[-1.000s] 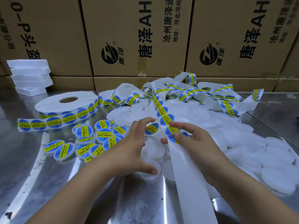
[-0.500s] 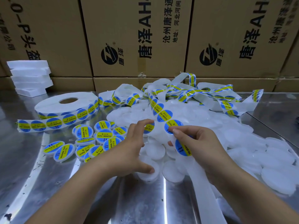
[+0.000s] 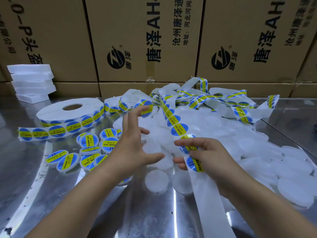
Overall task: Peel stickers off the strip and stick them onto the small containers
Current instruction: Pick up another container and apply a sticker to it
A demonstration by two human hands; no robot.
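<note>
Left hand point(image 3: 132, 146) is spread with fingers straight, a peeled sticker point(image 3: 147, 109) apparently clinging to one fingertip. Blank containers point(image 3: 151, 146) lie just beneath it. Right hand point(image 3: 205, 155) pinches the strip point(image 3: 173, 121) (long axis far-left to near-right). Stickers read "SOLDERING PASTE"; the cartons point(image 3: 145, 40) read "唐泽".

- Cartons point(image 3: 145, 40) stand along the back of the table point(image 3: 154, 217).
- Left: sticker roll point(image 3: 68, 109) — a stack of slabs point(image 3: 32, 81) behind it, labelled containers point(image 3: 89, 141) before it.
- Right: pile of unlabelled containers point(image 3: 257, 152), the strip point(image 3: 176, 122) tangled on and behind it.
- The strip runs forward over the pile — through the right hand point(image 3: 211, 155).
</note>
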